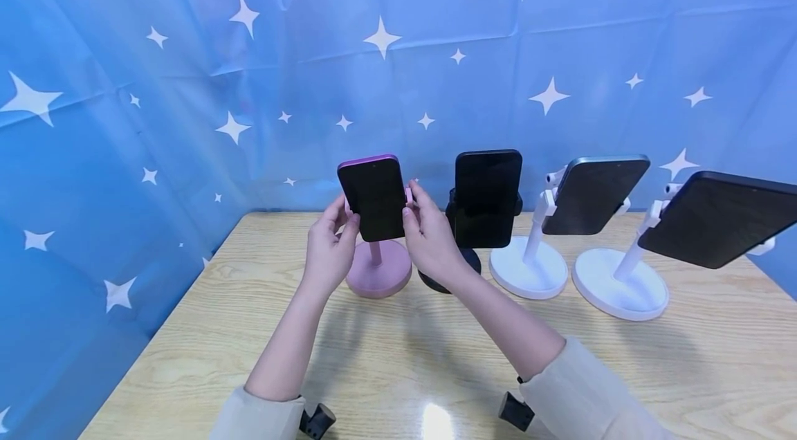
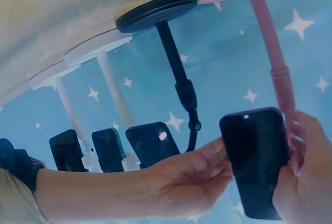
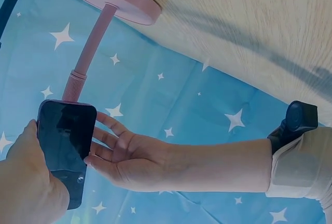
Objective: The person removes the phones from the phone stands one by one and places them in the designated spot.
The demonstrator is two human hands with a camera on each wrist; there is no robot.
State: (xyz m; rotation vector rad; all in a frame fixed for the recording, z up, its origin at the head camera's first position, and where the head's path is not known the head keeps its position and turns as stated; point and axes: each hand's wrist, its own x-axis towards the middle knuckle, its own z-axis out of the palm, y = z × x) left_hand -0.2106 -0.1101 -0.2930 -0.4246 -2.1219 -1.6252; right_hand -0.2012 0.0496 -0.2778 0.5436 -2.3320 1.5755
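Observation:
A dark-screened smartphone point(image 1: 373, 199) with a pink-purple edge sits tilted back in a pink phone stand point(image 1: 381, 274). My left hand point(image 1: 333, 239) grips its left side, the thumb at the front edge and the fingers curled behind. On the opposite side my right hand point(image 1: 431, 232) holds the phone, thumb along the edge and a fingertip by the pink clamp arm. The left wrist view shows the phone point(image 2: 257, 162) upside down between both hands. In the right wrist view, the left hand's fingers point(image 3: 106, 138) reach the phone's edge, and the stand's pink pole rises behind it.
Just right stands a black phone stand point(image 1: 468, 261) holding a black phone point(image 1: 488, 198). Beyond it, two white stands point(image 1: 529, 267) hold a blue-edged device point(image 1: 594, 196) and a larger black one point(image 1: 716, 218). Behind the wooden table point(image 1: 205, 329) hangs a blue star-patterned curtain point(image 1: 187, 80).

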